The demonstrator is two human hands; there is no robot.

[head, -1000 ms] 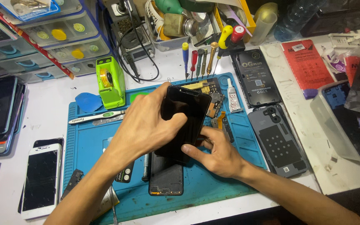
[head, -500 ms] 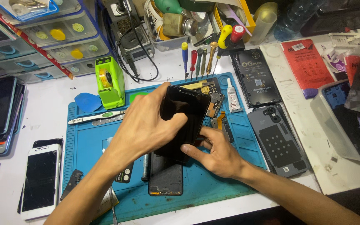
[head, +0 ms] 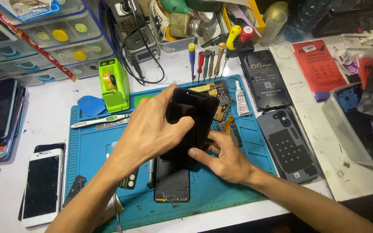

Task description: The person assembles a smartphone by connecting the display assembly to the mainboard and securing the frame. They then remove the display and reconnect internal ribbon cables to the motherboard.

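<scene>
— Two hands, both on one thing: the black phone screen panel (head: 192, 125) is held up off the blue work mat (head: 91, 142), tilted, over the middle of the mat.

— How are the fingers placed?

— The left hand (head: 152, 131) wraps over the panel's left edge, fingers curled across the dark glass. The right hand (head: 223, 157) grips from below and the right, thumb pressed against the lower edge. Both are clasped on it, neither one loose.

— Anything different from a second ago?

— Hardly. The panel sits at the same tilt and both grips are where they were; I'd judge the hands are pressing or working the edges, not lifting it away.

— What lies nearest under them?

— A dark phone body (head: 172, 183) flat on the mat, just below the panel. Left of it, off the mat, a white phone with a cracked screen (head: 42, 186).

— And farther out?

— To the right a grey back cover (head: 288, 144), partly on the mat, with a black back cover (head: 266, 80) beyond it. A small glue tube (head: 240, 101) lies between them and the panel. Farther still, a green tape dispenser (head: 114, 85) and a row of screwdrivers (head: 206, 62) at the mat's top edge.
</scene>
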